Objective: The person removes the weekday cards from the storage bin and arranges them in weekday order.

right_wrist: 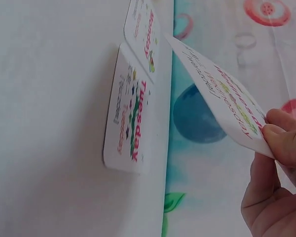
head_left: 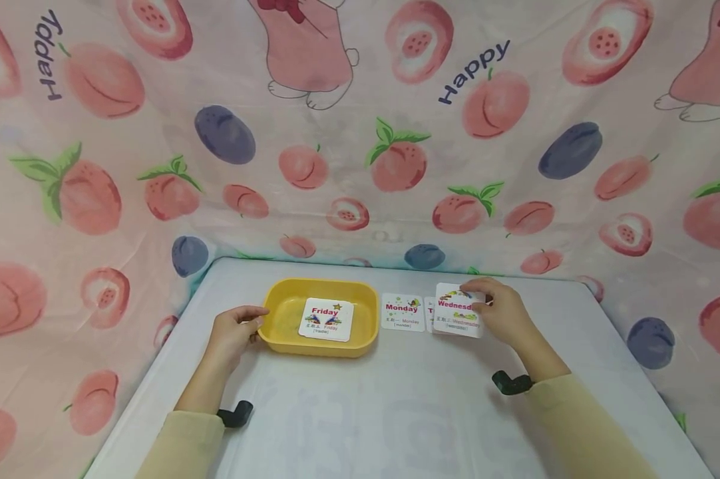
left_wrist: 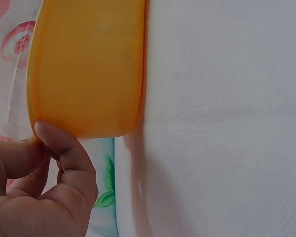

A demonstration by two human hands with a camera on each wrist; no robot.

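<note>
My left hand point(head_left: 233, 334) pinches the left rim of a yellow tray point(head_left: 279, 299); the left wrist view shows thumb and fingers on the tray's end. Inside the tray lies a small stack of cards with the Friday card point(head_left: 326, 319) on top. My right hand point(head_left: 504, 313) pinches the Wednesday card point(head_left: 458, 326) by its right edge, and that card is tilted above the table. Under it, partly covered in the head view, lies the Tuesday card point(right_wrist: 126, 113). The Monday card point(head_left: 402, 313) lies flat between the tray and the Tuesday card.
A white cloth covers the table point(head_left: 360, 412). Behind it and at both sides hangs a pink curtain point(head_left: 336, 120) printed with peaches and plums. The table's back edge runs close behind the tray and cards. Each wrist carries a black camera mount point(head_left: 235, 415).
</note>
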